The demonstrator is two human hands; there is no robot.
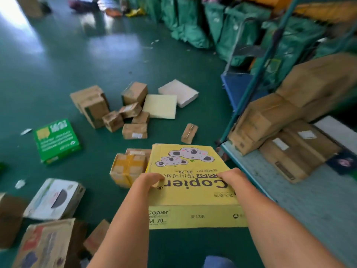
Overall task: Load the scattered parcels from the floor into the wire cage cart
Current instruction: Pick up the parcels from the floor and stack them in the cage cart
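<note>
Both forearms are seen nearest the lens, reaching forward to a yellow copier-paper box (190, 182) that is held off the green floor (58, 64) at about waist level. Its long axis runs away from the body, with the near end face turned toward the camera. The left hand (152, 179) is laid on the box's left top edge and the right hand (231, 176) on its right top edge; the fingers of each are curled over the rim and are gripping the box, though the fingertips below the edges are hidden.

The wire cage cart (251, 93) is placed to the right of the box, its pale perforated deck (289, 180) just beside the box's right edge and already stacked with brown cartons (286, 120). The right hand is therefore judged the nearer one to the cart, and a swing to the right over the deck's blue lip is what the coming move appears to need.

Smaller parcels are scattered ahead on the floor: a cluster of brown boxes (133, 113), two flat pale packets (160, 106), a green box (57, 141) to the left, and a tape-wrapped carton (128, 167) just beyond the left hand.
</note>
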